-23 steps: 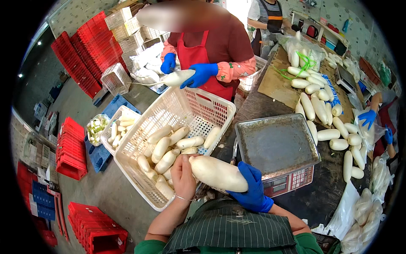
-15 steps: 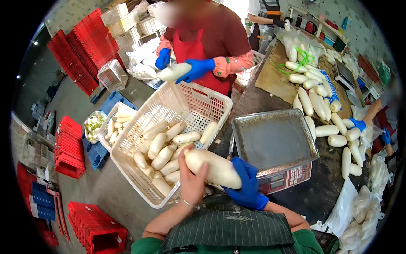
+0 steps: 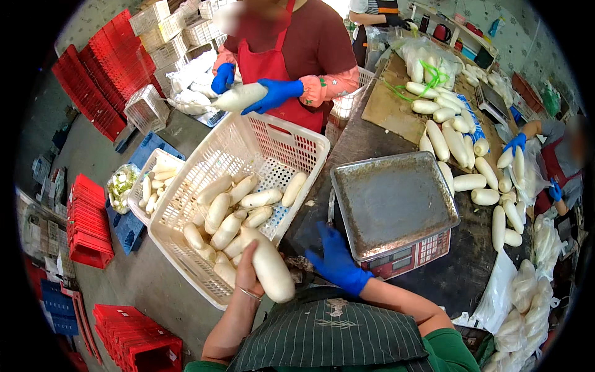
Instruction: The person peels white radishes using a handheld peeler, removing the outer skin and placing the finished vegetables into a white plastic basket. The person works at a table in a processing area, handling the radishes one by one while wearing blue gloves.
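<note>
My bare left hand (image 3: 250, 271) is closed round a large white radish (image 3: 268, 263), held at the near right side of a white perforated crate (image 3: 176, 254) of white radishes (image 3: 218, 212). My right hand (image 3: 336, 262), in a blue glove, holds nothing; its fingers are spread beside a knife (image 3: 331, 204) on the dark table (image 3: 319, 229), just left of a metal tray (image 3: 393, 201) on a red scale (image 3: 418, 251).
A co-worker (image 3: 291, 56) across the crate holds a radish in blue gloves. Another (image 3: 555, 164) is at right among bags, radishes (image 3: 465, 181) and cardboard (image 3: 387, 108); a third (image 3: 372, 18) stands behind. Red crates (image 3: 90, 223) and a blue pallet (image 3: 127, 235) are on the left floor.
My right hand has let go of the large radish and moved up toward the knife, fingers spreading. My left hand has moved left and down with the radish, now tilted more upright.
</note>
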Demonstrator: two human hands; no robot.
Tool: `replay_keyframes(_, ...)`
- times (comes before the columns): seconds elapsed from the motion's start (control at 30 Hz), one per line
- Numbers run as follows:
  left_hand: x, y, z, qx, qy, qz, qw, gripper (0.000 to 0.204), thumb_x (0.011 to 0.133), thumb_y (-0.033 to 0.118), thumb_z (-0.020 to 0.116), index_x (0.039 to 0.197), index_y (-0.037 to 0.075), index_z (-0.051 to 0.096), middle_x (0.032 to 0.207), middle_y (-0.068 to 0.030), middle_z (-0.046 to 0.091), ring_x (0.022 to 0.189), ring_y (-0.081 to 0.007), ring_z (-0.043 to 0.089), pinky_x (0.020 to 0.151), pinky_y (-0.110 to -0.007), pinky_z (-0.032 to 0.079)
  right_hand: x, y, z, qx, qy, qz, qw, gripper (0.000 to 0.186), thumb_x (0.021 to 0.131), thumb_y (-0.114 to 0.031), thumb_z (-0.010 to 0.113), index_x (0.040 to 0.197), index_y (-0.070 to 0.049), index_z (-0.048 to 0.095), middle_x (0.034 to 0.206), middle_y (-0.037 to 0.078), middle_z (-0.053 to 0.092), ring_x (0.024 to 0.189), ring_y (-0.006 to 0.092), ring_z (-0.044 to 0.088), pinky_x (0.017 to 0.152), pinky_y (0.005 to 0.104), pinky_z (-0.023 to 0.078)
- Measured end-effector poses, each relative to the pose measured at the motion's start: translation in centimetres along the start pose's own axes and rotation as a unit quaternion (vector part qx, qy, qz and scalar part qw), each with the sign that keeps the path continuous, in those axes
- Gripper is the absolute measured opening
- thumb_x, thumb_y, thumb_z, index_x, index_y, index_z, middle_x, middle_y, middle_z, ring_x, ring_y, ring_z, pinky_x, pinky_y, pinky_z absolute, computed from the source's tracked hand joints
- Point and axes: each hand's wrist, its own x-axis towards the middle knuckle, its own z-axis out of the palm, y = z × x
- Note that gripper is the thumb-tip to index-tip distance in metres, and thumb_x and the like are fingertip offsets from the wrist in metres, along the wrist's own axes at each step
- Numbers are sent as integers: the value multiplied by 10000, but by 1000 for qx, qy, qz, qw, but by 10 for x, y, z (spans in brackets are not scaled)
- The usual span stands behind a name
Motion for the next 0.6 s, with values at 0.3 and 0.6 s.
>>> replay_keyframes(0.3,-7,35,-14,75,-95,-57,991,440,833,329,584,1101,-10,502,975,-145,601,853,-245,620,726,-384,526,0,29,37,242,12,202,949,797,724,-92,668,1372,-38,208,988,160,521,816,249,560,712,347,469)
replay_keyframes(0.6,-26,54,12,474,-199,60,856,578,671,185,766,1148,4,494,992,-75,588,909,-142,552,814,-289,454,-33,-65,-61,311,-83,55,945,309,766,-78,621,1067,-63,554,775,75,568,683,167,582,592,298,465)
